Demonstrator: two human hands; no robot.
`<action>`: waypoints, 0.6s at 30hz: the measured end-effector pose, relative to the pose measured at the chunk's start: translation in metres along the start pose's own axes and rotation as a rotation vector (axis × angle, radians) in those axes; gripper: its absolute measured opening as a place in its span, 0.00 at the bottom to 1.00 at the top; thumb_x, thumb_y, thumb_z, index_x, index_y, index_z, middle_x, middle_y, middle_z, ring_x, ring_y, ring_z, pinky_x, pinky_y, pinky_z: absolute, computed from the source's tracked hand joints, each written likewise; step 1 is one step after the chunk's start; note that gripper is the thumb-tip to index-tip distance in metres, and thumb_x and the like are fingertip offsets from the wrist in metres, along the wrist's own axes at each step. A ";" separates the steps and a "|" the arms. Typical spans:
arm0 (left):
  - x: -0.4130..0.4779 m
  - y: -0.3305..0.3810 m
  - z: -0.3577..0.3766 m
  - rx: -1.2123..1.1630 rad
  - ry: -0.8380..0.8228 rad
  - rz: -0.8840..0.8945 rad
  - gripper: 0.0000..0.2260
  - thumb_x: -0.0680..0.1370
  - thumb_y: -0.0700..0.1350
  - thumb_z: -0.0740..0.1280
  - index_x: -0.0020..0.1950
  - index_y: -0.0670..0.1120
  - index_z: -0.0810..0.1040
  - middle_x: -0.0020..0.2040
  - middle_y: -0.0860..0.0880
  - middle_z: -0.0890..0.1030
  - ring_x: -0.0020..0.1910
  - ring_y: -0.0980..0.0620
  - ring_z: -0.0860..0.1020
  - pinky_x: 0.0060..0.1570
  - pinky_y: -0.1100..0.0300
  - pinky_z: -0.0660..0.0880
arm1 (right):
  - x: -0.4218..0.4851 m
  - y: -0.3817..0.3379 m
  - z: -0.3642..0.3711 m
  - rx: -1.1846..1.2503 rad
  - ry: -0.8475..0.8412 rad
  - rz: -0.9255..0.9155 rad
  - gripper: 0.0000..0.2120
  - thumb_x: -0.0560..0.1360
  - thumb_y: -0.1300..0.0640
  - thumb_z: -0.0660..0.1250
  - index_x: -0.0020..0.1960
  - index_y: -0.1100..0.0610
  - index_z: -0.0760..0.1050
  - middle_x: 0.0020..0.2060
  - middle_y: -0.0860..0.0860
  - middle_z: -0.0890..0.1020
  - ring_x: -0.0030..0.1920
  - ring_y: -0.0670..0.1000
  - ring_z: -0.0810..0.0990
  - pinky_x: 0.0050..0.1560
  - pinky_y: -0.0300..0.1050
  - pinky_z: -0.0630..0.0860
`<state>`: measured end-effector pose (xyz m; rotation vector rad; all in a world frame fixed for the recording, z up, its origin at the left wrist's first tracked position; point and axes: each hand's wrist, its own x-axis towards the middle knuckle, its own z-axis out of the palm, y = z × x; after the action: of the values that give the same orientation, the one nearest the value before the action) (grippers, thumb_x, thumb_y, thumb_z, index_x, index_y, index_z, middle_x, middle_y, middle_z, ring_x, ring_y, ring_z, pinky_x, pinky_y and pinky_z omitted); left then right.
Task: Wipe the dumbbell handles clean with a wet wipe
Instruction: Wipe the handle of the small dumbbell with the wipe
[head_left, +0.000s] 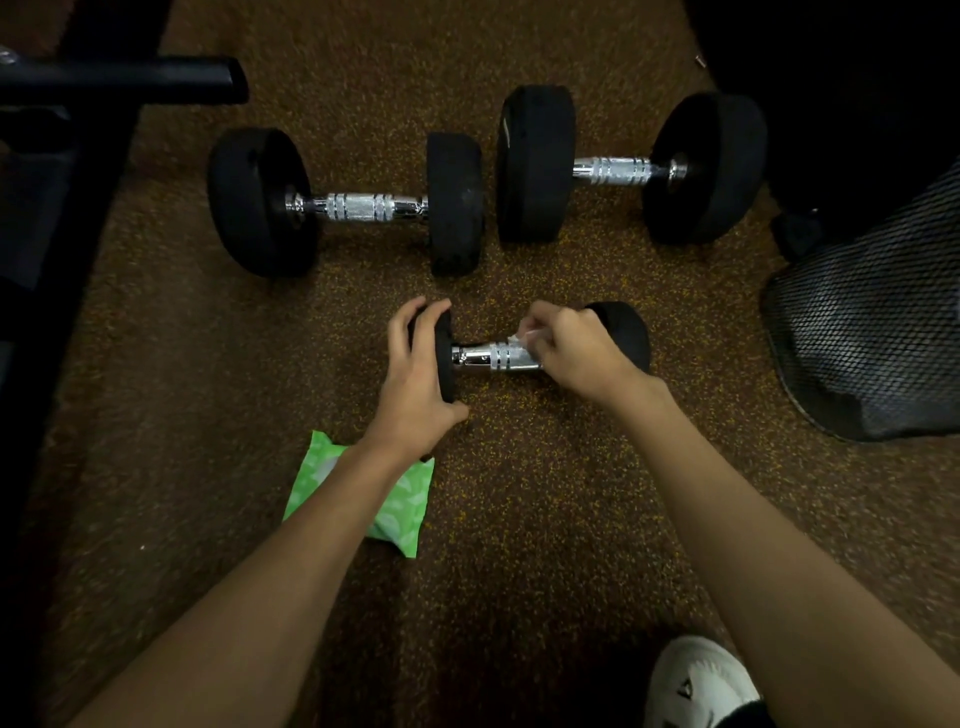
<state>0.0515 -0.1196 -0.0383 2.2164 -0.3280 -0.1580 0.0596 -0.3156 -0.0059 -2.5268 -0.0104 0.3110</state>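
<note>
A small dumbbell (480, 357) with black ends and a chrome handle lies on the speckled floor in the middle. My left hand (415, 374) grips its left black end. My right hand (566, 348) curls round the right part of the handle with a white wet wipe (522, 338) pinched against the chrome. Two larger dumbbells lie farther away: one at the left (363, 207) and one at the right (615, 170), both with bare chrome handles. A green wet-wipe pack (400, 504) lies under my left forearm.
A black metal frame with a bar (130, 80) stands at the upper left. A black mesh bin (872, 332) lies at the right edge. A white shoe (696, 680) shows at the bottom right.
</note>
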 end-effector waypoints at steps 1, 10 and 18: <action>0.000 -0.001 0.000 -0.001 0.002 0.003 0.47 0.59 0.33 0.77 0.73 0.49 0.59 0.72 0.47 0.53 0.65 0.62 0.55 0.55 0.84 0.57 | 0.003 -0.003 -0.001 -0.003 -0.021 0.008 0.06 0.79 0.61 0.60 0.51 0.58 0.76 0.46 0.52 0.80 0.44 0.47 0.76 0.40 0.36 0.68; 0.000 0.000 0.000 -0.016 -0.002 -0.004 0.47 0.60 0.33 0.77 0.73 0.50 0.59 0.72 0.48 0.53 0.70 0.53 0.58 0.62 0.66 0.62 | -0.028 0.004 0.009 0.015 0.088 -0.110 0.17 0.77 0.67 0.62 0.63 0.55 0.77 0.56 0.57 0.82 0.56 0.54 0.80 0.61 0.48 0.75; -0.002 0.002 0.000 -0.007 0.001 0.000 0.47 0.60 0.33 0.77 0.73 0.50 0.58 0.73 0.48 0.53 0.67 0.59 0.55 0.62 0.68 0.61 | -0.034 0.009 0.011 -0.069 0.199 -0.079 0.14 0.77 0.67 0.61 0.60 0.59 0.78 0.52 0.61 0.81 0.51 0.58 0.80 0.55 0.53 0.76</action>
<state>0.0491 -0.1201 -0.0373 2.2099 -0.3263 -0.1573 0.0238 -0.3191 -0.0123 -2.6071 -0.0436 0.0272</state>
